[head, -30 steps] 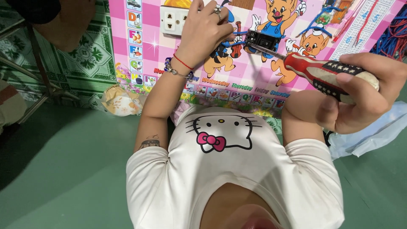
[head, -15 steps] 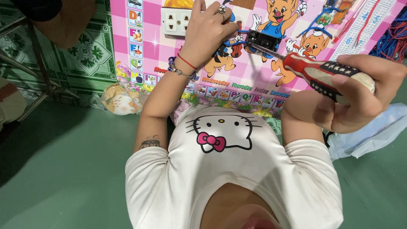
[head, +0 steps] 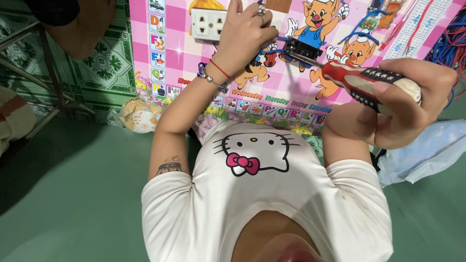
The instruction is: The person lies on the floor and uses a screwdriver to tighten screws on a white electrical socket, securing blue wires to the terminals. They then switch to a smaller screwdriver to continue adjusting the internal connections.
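R hand (head: 398, 106) fingers wrapped tight on red screwdriver (head: 361, 80), tip at black terminal block (head: 302, 48). L hand (head: 245, 36) fingers pinch the block's edge on pink cartoon alphabet chart (head: 291, 92); white socket (head: 208, 24) at chart's top left.

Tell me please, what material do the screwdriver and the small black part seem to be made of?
Screwdriver: handle looks like glossy red and dark plastic with a pale cap; shaft bright, likely steel. Black part: matte moulded plastic, probably, with blue wires attached.
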